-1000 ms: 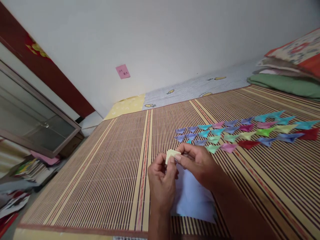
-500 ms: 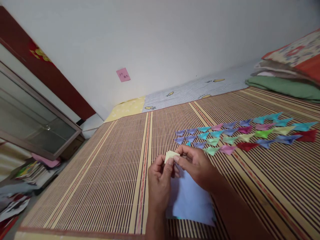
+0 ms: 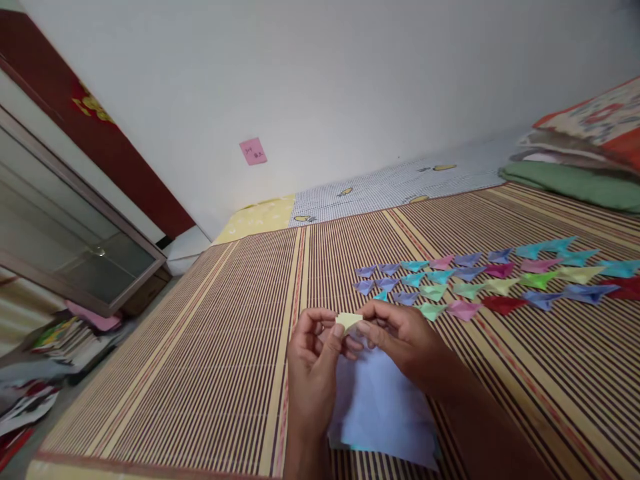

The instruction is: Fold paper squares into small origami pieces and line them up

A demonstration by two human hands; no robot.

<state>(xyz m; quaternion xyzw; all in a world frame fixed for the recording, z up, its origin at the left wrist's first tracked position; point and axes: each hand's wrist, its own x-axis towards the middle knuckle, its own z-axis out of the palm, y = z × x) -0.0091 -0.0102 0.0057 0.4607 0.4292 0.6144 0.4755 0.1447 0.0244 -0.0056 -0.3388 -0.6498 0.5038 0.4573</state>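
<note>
A small piece of folded pale yellow paper (image 3: 349,321) is pinched between my two hands. My left hand (image 3: 316,353) grips its left side, thumb in front and fingers curled behind. On the right side, my right hand (image 3: 400,337) holds it between thumb and forefinger. Below both hands lie sheets of light blue paper (image 3: 383,410) on the striped mat (image 3: 225,360), partly covered by my hands and wrists. Beyond my right hand stand rows of small folded paper shapes (image 3: 503,305) in blue, teal, pink, green, yellow and red.
Folded bedding (image 3: 575,183) is stacked at the far right. A pink note (image 3: 253,151) is stuck to the white wall (image 3: 350,80). Patterned cloth (image 3: 370,193) runs along the mat's far edge. On the left are a glass-fronted cabinet (image 3: 75,233) and a pile of books (image 3: 65,343).
The yellow paper has been turned, so its straight edge now faces up and its point down. The fingers of both hands have shifted slightly. The whole view has moved a little.
</note>
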